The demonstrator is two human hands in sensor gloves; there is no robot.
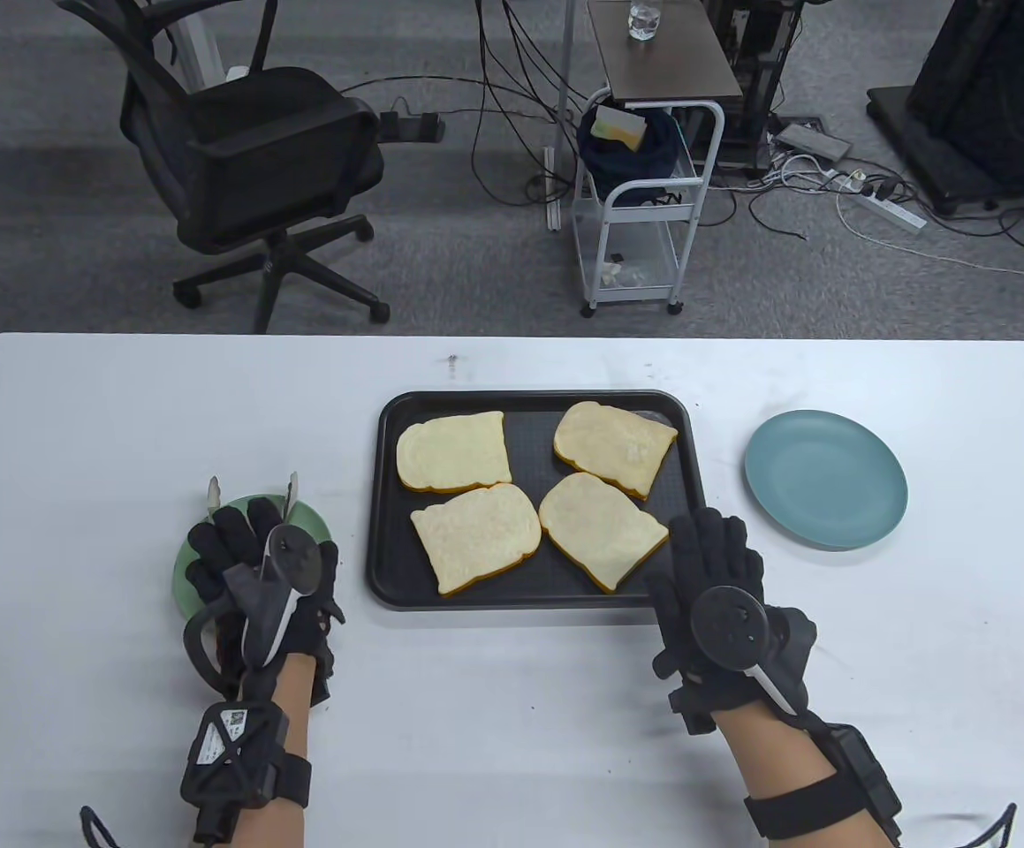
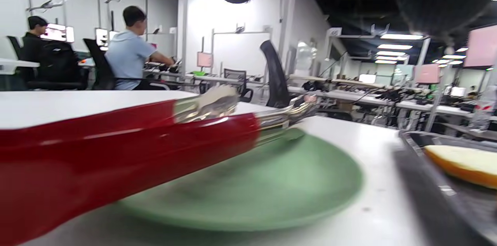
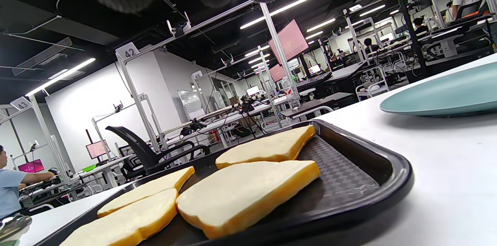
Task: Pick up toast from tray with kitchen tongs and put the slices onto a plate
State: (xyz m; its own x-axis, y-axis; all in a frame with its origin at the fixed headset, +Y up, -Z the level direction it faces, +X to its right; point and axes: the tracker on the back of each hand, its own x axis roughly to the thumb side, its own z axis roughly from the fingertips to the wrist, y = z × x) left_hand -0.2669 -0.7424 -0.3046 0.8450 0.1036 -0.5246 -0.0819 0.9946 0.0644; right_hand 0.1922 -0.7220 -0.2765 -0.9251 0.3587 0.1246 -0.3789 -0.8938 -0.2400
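- The white table (image 1: 512, 760) fills the lower half of the table view.
- The black tray (image 1: 534, 594) lies in the middle of the table. Four slices of toast (image 1: 454, 450) lie flat in it, two in the back row and two in the front row. None are on a plate.
- The blue plate (image 1: 825, 479) sits just right of the tray with nothing on it.
- The green plate (image 1: 183, 565) sits to the left of the tray, mostly hidden under the left hand (image 1: 251, 574).
- The left hand lies over the red-handled tongs (image 2: 128, 153). The fingers look curled around them, but the glove hides the grip. The tongs run long from the hand toward the top of the picture. Their two silver tips (image 1: 213, 491) stand apart, pointing away from the person, over the green plate.
- The right hand (image 1: 724, 587) rests at the tray's lower right corner. Its fingers are straight and a little spread, holding nothing.
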